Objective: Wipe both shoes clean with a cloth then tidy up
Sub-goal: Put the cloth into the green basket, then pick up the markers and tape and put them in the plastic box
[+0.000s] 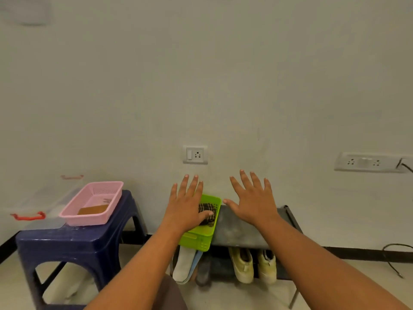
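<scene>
Both arms reach forward, left hand and right hand flat, fingers spread.

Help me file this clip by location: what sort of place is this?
Probably a shoe-storage corner in a home: a low shoe rack against a plain wall holds pale shoes underneath, with a blue plastic stool alongside and a wall socket above.

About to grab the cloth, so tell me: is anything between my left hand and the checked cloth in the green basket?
Nothing visible. The left hand is spread open directly over the checked cloth in the green basket, which has no lid.
</scene>
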